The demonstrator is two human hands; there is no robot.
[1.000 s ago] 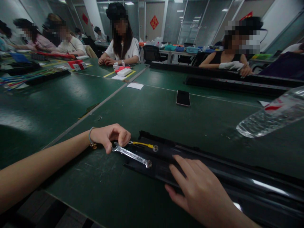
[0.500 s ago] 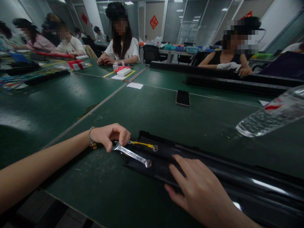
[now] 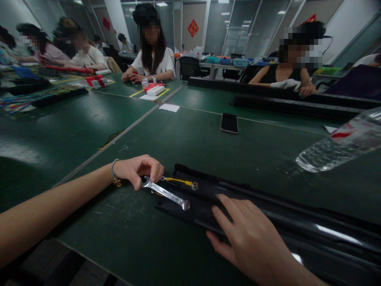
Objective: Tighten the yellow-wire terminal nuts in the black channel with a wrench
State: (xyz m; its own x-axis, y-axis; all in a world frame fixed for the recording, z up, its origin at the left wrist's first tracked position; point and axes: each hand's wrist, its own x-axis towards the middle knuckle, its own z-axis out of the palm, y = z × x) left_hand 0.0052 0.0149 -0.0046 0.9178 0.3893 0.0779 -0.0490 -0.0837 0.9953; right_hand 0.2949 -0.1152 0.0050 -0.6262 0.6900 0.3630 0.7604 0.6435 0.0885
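My left hand (image 3: pixel 137 171) pinches the free end of a silver wrench (image 3: pixel 165 194). The wrench's far end sits on a bolt at the left end of a long black rail (image 3: pixel 268 216) that lies across the green table (image 3: pixel 89 131). A yellow-sleeved wire (image 3: pixel 178 181) with a ring terminal lies on the rail just behind the wrench. My right hand (image 3: pixel 248 238) rests flat on the rail with its fingers spread and holds nothing.
A black phone (image 3: pixel 229 122) lies face up mid-table. A clear plastic bottle (image 3: pixel 339 145) lies at the right. More black rails (image 3: pixel 297 104) run along the far side. A white paper slip (image 3: pixel 169 107) lies beyond. Several people sit at the table's far edges.
The wrench's held end has swung slightly away from me, toward the rail. My right hand has stayed put.
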